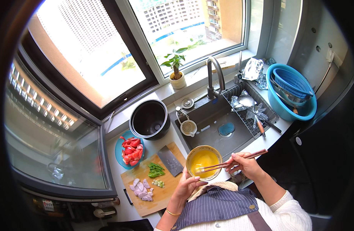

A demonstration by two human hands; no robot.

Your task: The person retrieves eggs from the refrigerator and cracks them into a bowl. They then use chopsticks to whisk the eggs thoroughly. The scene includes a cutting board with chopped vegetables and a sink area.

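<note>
My left hand [187, 186] holds a patterned bowl [191, 153] of beaten egg [204, 158] at the counter's front edge, before the sink. In my right hand [244, 166] is a pair of wooden chopsticks [256, 154], their tips in the egg. Left of the bowl lies a wooden cutting board [148, 208] with a cleaver blade [169, 160], cut green pepper [156, 170], chopped garlic or scallion pieces [158, 183] and sliced onion or shallot [141, 189]. Beyond the board, a blue plate [118, 154] bears cut tomatoes [132, 150].
A black inner pot [149, 118] stands behind the board. The sink [206, 141] has a faucet [216, 72], a strainer [188, 127] and a wire rack [256, 127] with utensils. Blue basins [309, 111] are at right, a potted plant [177, 80] on the sill, an open window sash [104, 161] at left.
</note>
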